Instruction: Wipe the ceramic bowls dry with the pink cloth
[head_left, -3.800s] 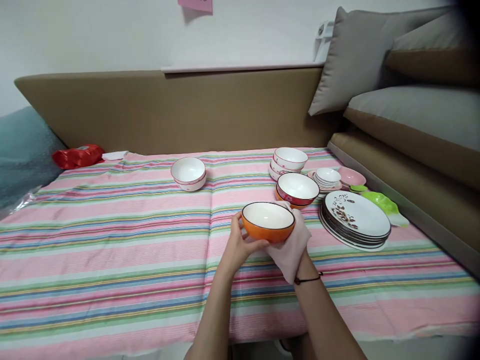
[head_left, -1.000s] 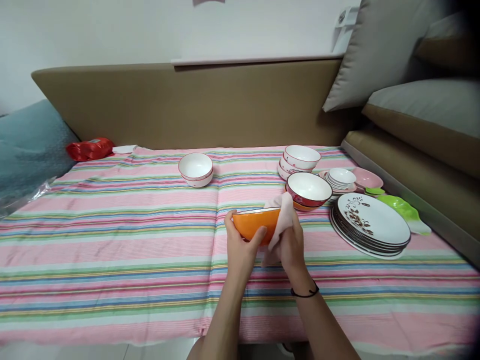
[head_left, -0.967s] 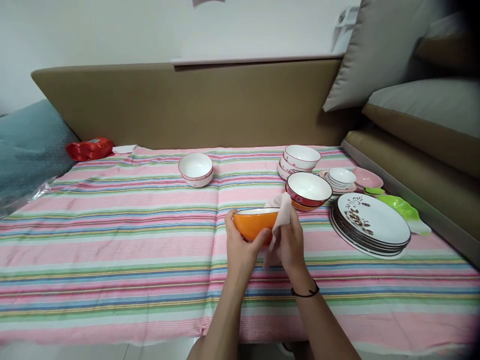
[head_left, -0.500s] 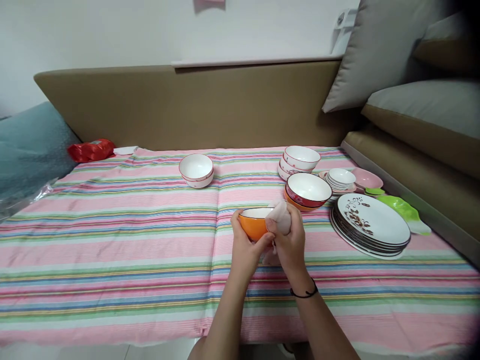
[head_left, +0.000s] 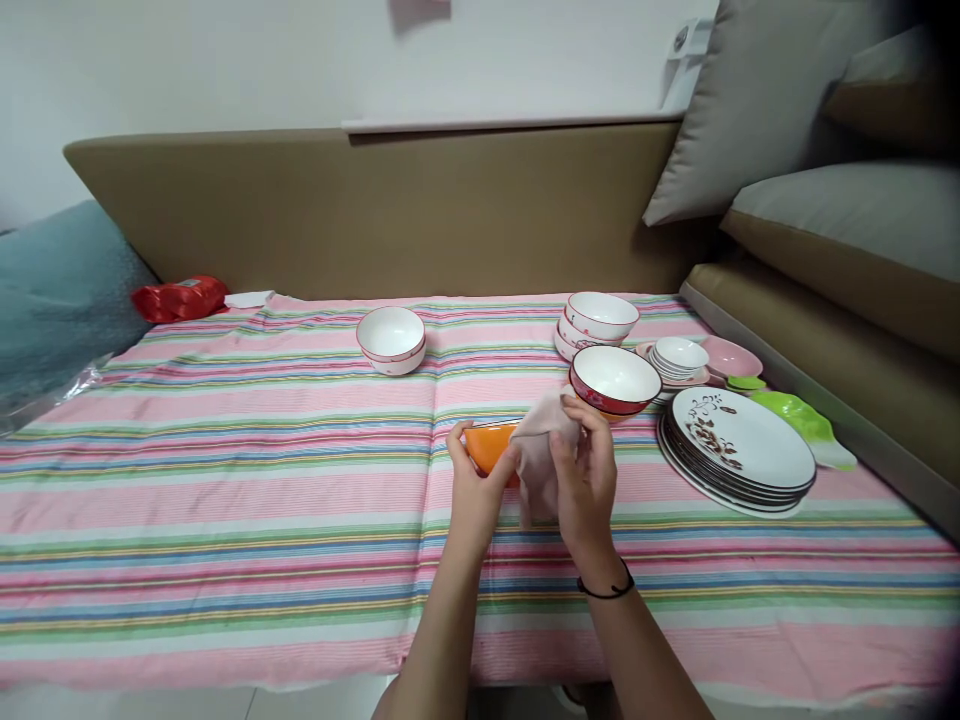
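Note:
An orange bowl (head_left: 487,446) with a dark rim is held up over the striped cloth by my left hand (head_left: 477,490), its thumb and fingers gripping the left side. Against the bowl's right side, my right hand (head_left: 586,480) grips a pale pink cloth (head_left: 541,450). That cloth hangs down and covers the right part of the bowl. Just behind my right hand stands a red bowl (head_left: 616,380), stacked on an orange one. A black band circles my right wrist.
A stack of plates (head_left: 750,430) lies to the right, near a green leaf-shaped dish (head_left: 799,425), small white bowls (head_left: 679,355) and a pink dish (head_left: 731,357). White bowls are stacked at back right (head_left: 600,315) and back centre (head_left: 391,335). A red package (head_left: 180,299) lies far left.
The bowl has shifted slightly left and is tilted a little. The pink cloth, bunched inside the rim before, now drapes over the bowl's outer right side, and my right hand's fingers have loosened.

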